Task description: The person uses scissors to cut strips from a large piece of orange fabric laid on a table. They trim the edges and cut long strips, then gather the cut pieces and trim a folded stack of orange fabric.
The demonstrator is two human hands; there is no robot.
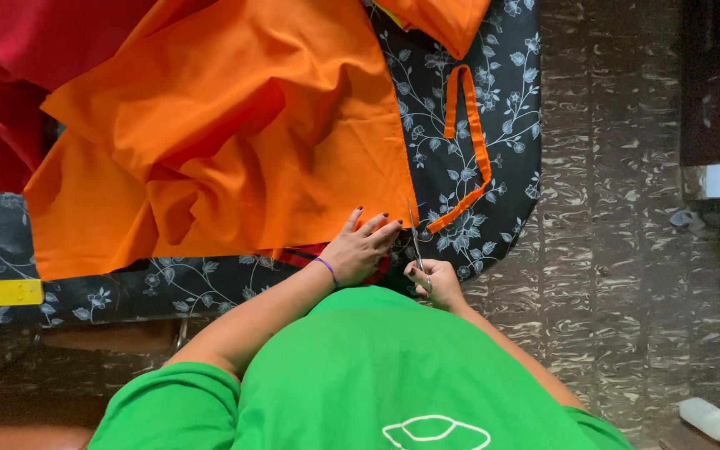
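Head view: my left hand (pixel 358 247) lies flat with fingers spread on the near right corner of the orange fabric (pixel 235 125), pinning it to the counter (pixel 493 100), which is covered in a dark cloth with a pale floral print. My right hand (pixel 437 282) sits just to the right of it, closed around the handles of a pair of scissors (pixel 415 237); the blades point away from me, running along the fabric's right edge, which stretches far and slightly left. So the cut line lies straight ahead of the right hand, with the left hand touching the cloth beside it. A narrow orange strip (pixel 468 150) lies looped on the counter to the right of that edge, apart from the main piece. Red fabric (pixel 27 50) bunches at far left. Right of the counter is patterned flooring (pixel 627 250), with a plastic bottle (pixel 714 421) lying near right
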